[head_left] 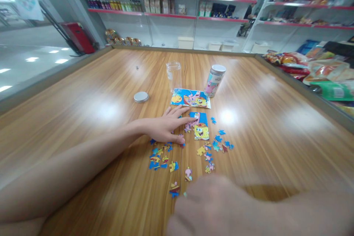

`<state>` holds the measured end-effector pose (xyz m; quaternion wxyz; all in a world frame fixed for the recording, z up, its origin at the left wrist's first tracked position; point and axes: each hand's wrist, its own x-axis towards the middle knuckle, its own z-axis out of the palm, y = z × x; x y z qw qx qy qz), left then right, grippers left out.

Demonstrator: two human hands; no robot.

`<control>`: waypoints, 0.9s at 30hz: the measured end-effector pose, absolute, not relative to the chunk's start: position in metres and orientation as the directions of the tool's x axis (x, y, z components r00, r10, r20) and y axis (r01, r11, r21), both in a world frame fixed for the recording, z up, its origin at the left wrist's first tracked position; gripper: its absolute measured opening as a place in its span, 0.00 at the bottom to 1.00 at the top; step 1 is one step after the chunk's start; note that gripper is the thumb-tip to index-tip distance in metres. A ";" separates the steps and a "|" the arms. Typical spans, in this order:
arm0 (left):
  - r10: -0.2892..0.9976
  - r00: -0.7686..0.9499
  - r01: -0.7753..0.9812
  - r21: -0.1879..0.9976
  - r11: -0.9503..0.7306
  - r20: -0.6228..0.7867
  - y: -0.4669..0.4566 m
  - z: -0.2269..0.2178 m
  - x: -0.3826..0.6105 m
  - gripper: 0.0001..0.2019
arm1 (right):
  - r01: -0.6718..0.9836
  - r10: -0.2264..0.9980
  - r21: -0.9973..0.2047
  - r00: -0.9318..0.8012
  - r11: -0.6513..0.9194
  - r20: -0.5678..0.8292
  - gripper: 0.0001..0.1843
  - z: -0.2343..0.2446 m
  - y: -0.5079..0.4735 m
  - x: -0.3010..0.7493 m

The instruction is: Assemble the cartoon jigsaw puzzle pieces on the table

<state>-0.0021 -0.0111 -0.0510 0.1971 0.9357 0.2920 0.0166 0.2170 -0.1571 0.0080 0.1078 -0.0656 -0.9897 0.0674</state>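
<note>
My left hand (167,125) lies flat on the wooden table (83,118), fingers spread, touching the left edge of a partly joined cartoon puzzle block (199,127). Several loose puzzle pieces (163,158) are scattered below and to the right of it. My right hand (218,206) is close to the camera at the bottom, blurred by motion, just right of a loose piece (174,188); its fingers cannot be made out. A printed picture sheet (190,98) lies beyond the puzzle.
A clear plastic jar (174,75) stands open behind the sheet, its metal lid (141,97) to the left. A printed canister (214,80) stands to the right. Snack bags (326,70) line the right edge. Store shelves (171,3) fill the background.
</note>
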 end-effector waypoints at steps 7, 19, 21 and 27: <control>0.537 0.836 0.522 0.472 -0.710 -0.117 -0.007 -0.047 -0.004 0.41 | 0.515 0.530 -0.168 -0.846 0.841 0.057 0.07 -0.004 -0.051 0.233; 0.535 0.837 0.525 0.444 -0.726 -0.115 -0.010 -0.049 -0.004 0.44 | 0.317 0.340 -0.124 -0.894 0.940 0.292 0.08 -0.060 -0.054 0.200; 0.538 0.833 0.533 0.444 -0.720 -0.128 -0.011 -0.049 -0.003 0.44 | 0.312 0.326 -0.096 -0.907 0.945 0.267 0.06 -0.060 -0.057 0.200; 0.555 0.823 0.542 0.455 -0.707 -0.119 -0.012 -0.048 -0.003 0.45 | 0.291 0.287 -0.008 -0.940 0.957 0.186 0.08 -0.055 -0.059 0.198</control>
